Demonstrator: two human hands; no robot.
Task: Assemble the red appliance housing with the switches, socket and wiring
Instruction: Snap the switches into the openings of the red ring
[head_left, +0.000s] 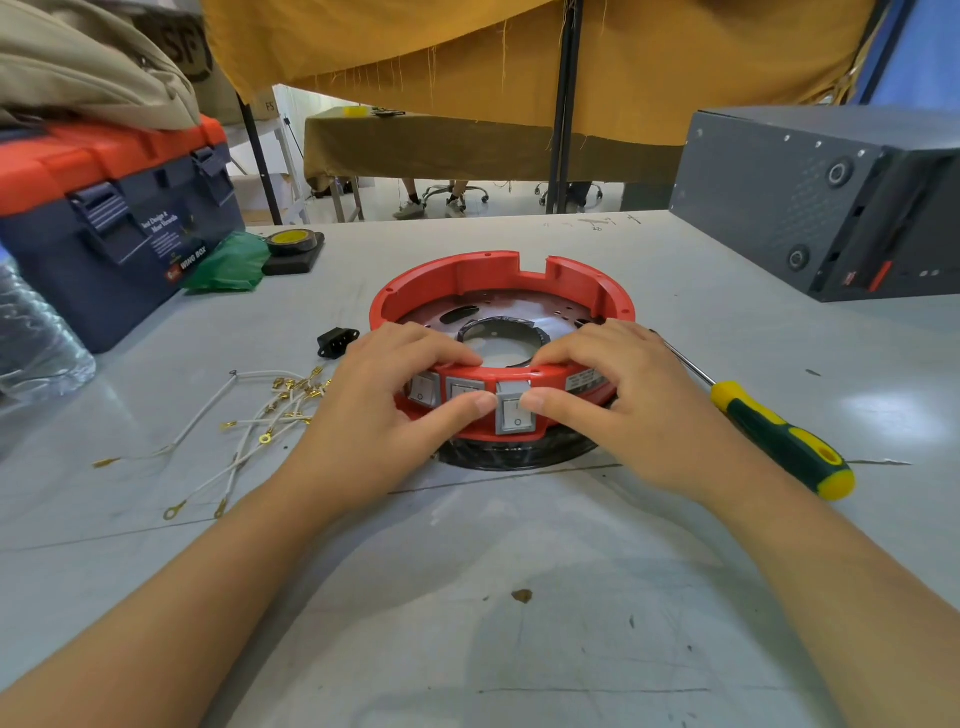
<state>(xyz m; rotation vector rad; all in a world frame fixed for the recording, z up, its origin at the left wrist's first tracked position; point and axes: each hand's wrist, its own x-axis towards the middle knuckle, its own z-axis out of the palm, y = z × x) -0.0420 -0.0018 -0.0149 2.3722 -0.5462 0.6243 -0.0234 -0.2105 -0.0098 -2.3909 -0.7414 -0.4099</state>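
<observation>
The round red housing (498, 280) lies open side up in the middle of the grey table (519, 597). Three grey rocker switches sit in its near wall; the rightmost switch (514, 413) is between my two thumbs. My left hand (379, 415) grips the near rim, fingers curled over the top edge and thumb pressing the wall beside that switch. My right hand (628, 400) grips the rim the same way, thumb on the switch's right edge. A black socket (336, 341) lies left of the housing. White wires with brass terminals (270, 415) are scattered at the left.
A screwdriver with a green and yellow handle (779, 436) lies right of my right hand. A blue and orange toolbox (114, 208) stands at the back left, with a tape roll (291, 241) beside it. A grey metal case (821, 197) stands at the back right.
</observation>
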